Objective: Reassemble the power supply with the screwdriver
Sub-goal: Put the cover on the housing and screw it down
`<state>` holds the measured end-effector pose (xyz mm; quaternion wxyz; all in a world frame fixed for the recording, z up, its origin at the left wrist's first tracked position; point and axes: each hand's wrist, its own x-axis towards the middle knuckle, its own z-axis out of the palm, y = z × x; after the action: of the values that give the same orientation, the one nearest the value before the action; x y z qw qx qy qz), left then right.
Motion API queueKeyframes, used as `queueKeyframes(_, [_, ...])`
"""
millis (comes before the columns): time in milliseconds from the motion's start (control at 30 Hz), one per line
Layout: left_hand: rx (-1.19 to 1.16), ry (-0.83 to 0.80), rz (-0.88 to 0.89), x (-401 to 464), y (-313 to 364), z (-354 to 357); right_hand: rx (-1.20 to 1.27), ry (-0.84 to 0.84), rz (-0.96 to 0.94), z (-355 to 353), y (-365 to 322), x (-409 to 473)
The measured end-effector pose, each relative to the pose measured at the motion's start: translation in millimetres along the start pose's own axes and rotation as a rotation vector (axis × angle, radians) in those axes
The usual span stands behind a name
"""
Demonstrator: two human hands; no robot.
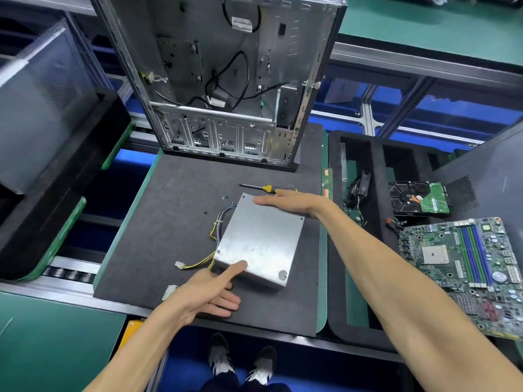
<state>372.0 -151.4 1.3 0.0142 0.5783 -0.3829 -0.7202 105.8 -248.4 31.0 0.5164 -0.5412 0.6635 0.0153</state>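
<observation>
Both hands rested flat on the power supply point(259, 241), which lay on the table point(158, 222).
The left hand point(210, 292) touched its near edge with straight fingers, gripping nothing; the right hand point(288, 200) lay open across the far edge. The screwdriver point(268, 188) sat just behind, loose screws point(224, 197) to the left, a motherboard point(467, 267) at far right.

Electronics assembly line; conveyor rollers point(68, 274), foam trays point(376, 171), open computer case point(223, 80).
</observation>
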Motion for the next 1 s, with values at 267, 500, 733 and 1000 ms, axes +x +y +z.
queueKeyframes(267, [0.331,0.037,0.095,-24,23,-17,0.117,0.171,0.072,-3,11,-2])
queueKeyframes(500, [0.325,0.596,0.582,2,72,-28,0.524,0.291,0.305,7,42,-20])
queueKeyframes(733, [0.541,0.319,0.465,27,70,-9,0.885,0.147,0.27,34,52,-35])
queueKeyframes(1000, [0.345,0.357,0.51,13,62,-8,0.968,0.223,0.207,47,37,-53])
